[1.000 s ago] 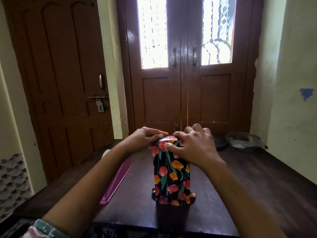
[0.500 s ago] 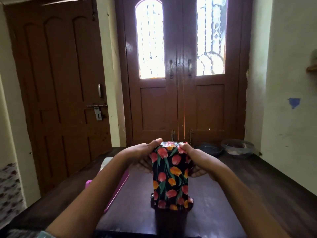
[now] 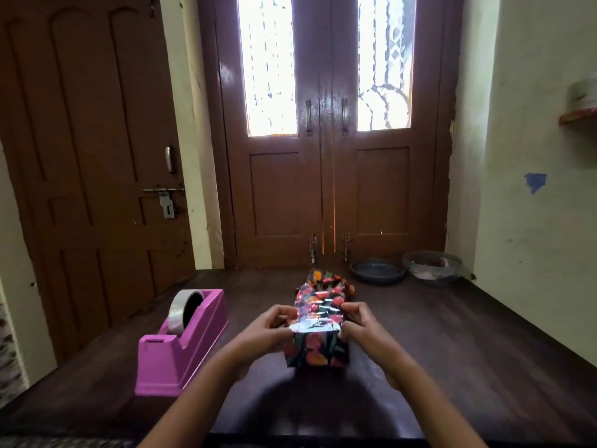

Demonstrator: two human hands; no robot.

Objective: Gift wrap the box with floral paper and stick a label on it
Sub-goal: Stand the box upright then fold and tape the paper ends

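Observation:
The box (image 3: 319, 324), wrapped in black paper with red and orange flowers, lies on its long side on the dark wooden table (image 3: 452, 367), one end towards me. My left hand (image 3: 269, 328) grips its left side and my right hand (image 3: 360, 324) grips its right side, fingers curled over the top edges near the closer end. The far end shows loose, crumpled paper. No label is in sight.
A pink tape dispenser (image 3: 181, 344) with a roll of clear tape stands left of the box. A dark dish (image 3: 377, 271) and a glass bowl (image 3: 431, 265) sit at the table's far right, by the brown double door.
The box stood upright with both hands at its top; it now lies flat on the table, held at both sides. The view has dropped, bringing the tape dispenser fully into sight.

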